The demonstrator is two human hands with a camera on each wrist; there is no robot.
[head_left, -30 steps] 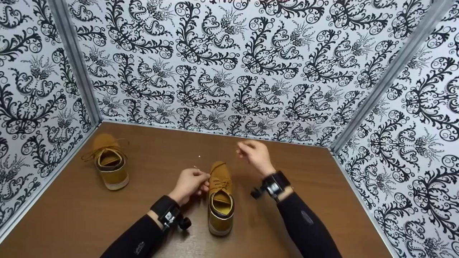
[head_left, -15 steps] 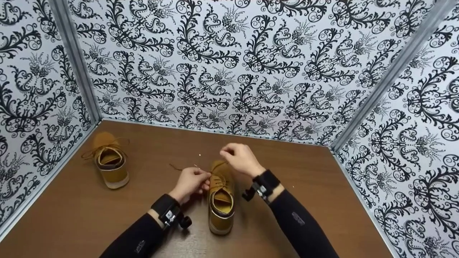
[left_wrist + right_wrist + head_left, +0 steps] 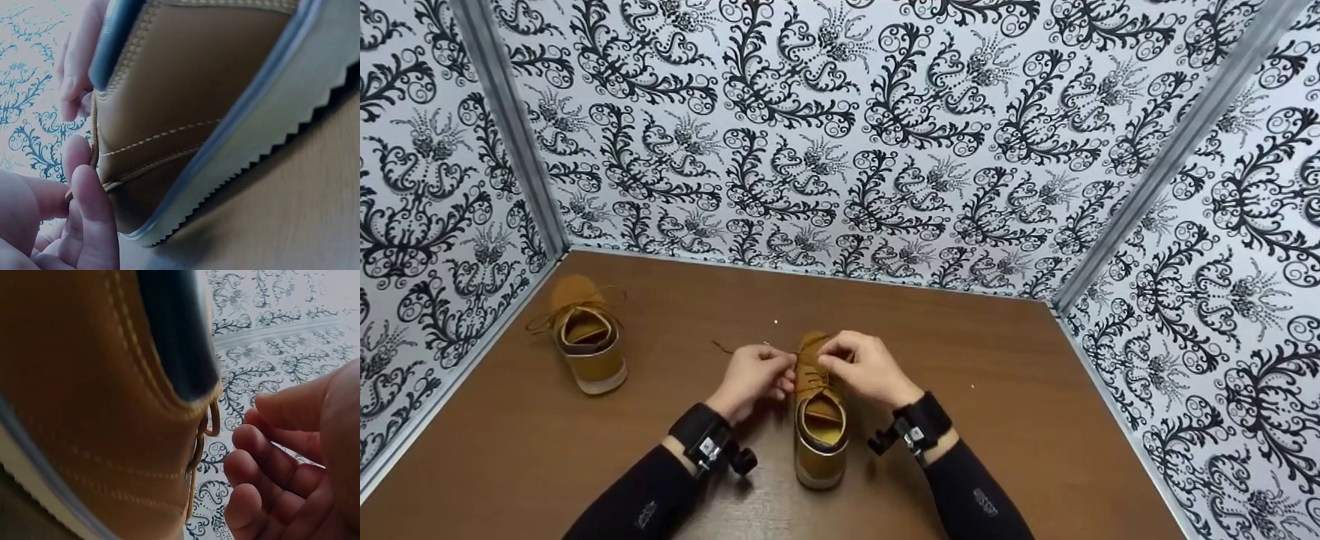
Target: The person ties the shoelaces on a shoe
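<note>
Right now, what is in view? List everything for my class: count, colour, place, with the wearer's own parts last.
table: 1, brown, lower part of the head view
near shoe: 1, tan, middle of the table
far shoe: 1, tan, table's far left
laces: 2 sets, brown, one per shoe
specks: at least 2, white, on the table
walls: 3, black-and-white scrollwork, back and sides
posts: 2, grey, back corners
wristbands: 2, black, one per wrist
sleeves: 2, black, on the forearms
left hand: 1, bare, pinching lace beside the near shoe
right hand: 1, bare, by the near shoe's front, grip unclear
</note>
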